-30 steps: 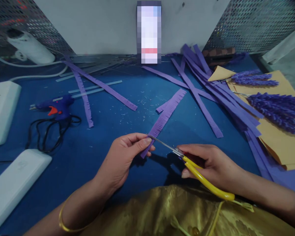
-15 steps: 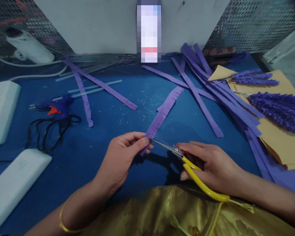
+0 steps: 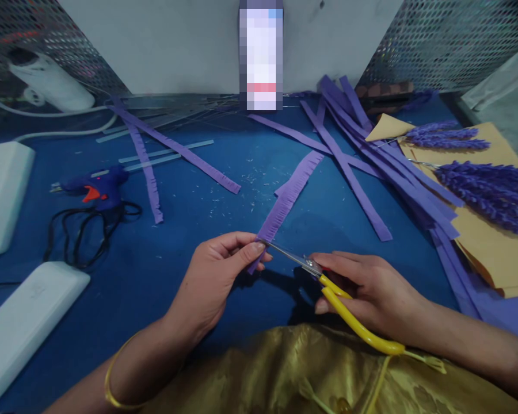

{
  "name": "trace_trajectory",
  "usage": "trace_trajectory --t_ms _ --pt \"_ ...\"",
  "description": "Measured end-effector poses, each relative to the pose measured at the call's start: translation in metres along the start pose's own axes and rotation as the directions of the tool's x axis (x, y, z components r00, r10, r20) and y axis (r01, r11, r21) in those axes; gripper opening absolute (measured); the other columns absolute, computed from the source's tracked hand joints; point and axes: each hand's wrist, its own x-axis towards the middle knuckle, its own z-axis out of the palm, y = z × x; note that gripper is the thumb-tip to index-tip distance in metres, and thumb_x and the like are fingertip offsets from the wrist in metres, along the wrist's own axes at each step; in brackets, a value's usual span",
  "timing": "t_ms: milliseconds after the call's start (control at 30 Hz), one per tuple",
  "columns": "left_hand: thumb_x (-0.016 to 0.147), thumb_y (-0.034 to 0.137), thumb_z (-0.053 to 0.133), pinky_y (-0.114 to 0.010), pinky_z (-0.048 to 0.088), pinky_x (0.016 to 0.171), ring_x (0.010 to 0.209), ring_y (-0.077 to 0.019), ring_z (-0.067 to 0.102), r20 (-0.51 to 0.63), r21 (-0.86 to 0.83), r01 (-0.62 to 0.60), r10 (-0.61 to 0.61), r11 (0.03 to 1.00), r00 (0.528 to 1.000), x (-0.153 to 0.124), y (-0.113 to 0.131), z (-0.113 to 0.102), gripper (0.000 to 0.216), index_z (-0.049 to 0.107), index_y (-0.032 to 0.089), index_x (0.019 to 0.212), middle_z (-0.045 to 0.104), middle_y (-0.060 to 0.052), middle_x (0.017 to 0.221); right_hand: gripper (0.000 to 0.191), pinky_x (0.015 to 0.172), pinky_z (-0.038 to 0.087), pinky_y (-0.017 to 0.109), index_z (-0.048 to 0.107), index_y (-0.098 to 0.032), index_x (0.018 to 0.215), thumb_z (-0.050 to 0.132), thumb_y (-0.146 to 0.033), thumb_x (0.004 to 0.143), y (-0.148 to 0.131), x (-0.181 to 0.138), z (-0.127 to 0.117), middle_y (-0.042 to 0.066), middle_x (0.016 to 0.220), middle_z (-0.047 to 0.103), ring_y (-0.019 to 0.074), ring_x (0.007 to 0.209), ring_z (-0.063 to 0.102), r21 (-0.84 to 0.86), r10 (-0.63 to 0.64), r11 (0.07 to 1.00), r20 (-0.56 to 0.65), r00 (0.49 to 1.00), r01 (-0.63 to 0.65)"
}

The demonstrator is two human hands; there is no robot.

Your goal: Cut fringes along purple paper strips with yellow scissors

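Observation:
Between the thumb and fingers of my left hand (image 3: 222, 276) is a purple paper strip (image 3: 287, 198), its edge cut into a fringe of fine slits. The strip slants up and away to the right, and its short near end hangs below my fingers. My right hand (image 3: 362, 282) is closed around yellow-handled scissors (image 3: 358, 322). Their blades point left and reach the strip right beside my left thumb. The blade tips are partly hidden at the paper, and some right fingers are hidden behind the handles.
A blue glue gun (image 3: 97, 187) with a coiled black cord lies left, near white power strips (image 3: 30, 328). Purple strips (image 3: 349, 172) are heaped right, beside purple flower stems (image 3: 487, 192) on tan paper (image 3: 479, 259). A blurred phone-like screen (image 3: 261, 57) stands at the back.
Very little differs. The scissors and both hands have shifted only slightly; the strip is still pinched in my left hand with the blades at it.

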Motion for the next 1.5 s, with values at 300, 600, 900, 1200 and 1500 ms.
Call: trace_trajectory --t_ms 300,600,900,1200,1500 --pt "0.077 0.030 0.080 -0.019 0.047 0.062 0.061 -0.0093 0.060 -0.003 0.006 0.014 -0.014 1.000 1.000 0.0000 -0.0006 0.0000 0.012 0.079 0.019 0.080 0.074 0.000 0.068 0.050 0.056 0.039 0.025 0.067 -0.016 0.114 0.055 -0.061 0.095 0.0004 0.0006 0.0009 0.002 0.075 0.062 0.0155 0.061 0.056 -0.011 0.006 1.000 -0.003 1.000 -0.006" --pt "0.077 0.028 0.080 -0.019 0.047 0.063 0.061 -0.0091 0.060 -0.001 0.007 0.014 -0.014 1.000 1.000 -0.0011 -0.0001 0.0013 0.009 0.079 0.019 0.078 0.075 -0.001 0.069 0.049 0.057 0.039 0.026 0.067 -0.017 0.111 0.054 -0.062 0.095 -0.0005 0.0016 0.0007 0.003 0.076 0.062 0.0164 0.062 0.056 -0.016 0.036 0.999 0.023 0.999 -0.036" --pt "0.077 0.028 0.080 -0.020 0.047 0.063 0.060 -0.0093 0.059 0.007 0.011 0.017 -0.017 1.000 1.000 -0.0014 0.0004 -0.0001 0.009 0.078 0.019 0.076 0.074 0.000 0.068 0.048 0.056 0.039 0.026 0.068 -0.016 0.107 0.054 -0.060 0.096 0.0002 0.0006 0.0004 0.003 0.074 0.062 0.0154 0.061 0.055 -0.015 0.012 1.000 0.005 1.000 -0.012" --pt "0.077 0.023 0.078 -0.020 0.043 0.058 0.057 -0.0092 0.056 0.096 -0.032 0.047 -0.044 0.998 0.994 0.0007 0.0036 -0.0028 0.010 0.076 0.018 0.068 0.070 0.000 0.061 0.036 0.056 0.038 0.023 0.069 -0.017 0.095 0.067 -0.053 0.090 -0.0032 0.0031 -0.0043 -0.001 0.074 0.058 0.0127 0.063 0.049 0.249 0.131 0.954 0.159 0.978 -0.169" --pt "0.077 0.030 0.080 -0.019 0.044 0.061 0.061 -0.0086 0.056 0.060 -0.015 0.048 -0.047 0.999 0.997 0.0007 0.0016 -0.0035 0.011 0.079 0.019 0.076 0.073 0.000 0.069 0.043 0.060 0.042 0.024 0.071 -0.017 0.102 0.065 -0.057 0.089 -0.0018 0.0037 -0.0027 0.002 0.077 0.064 0.0151 0.066 0.055 0.163 0.128 0.978 0.047 0.991 -0.134"
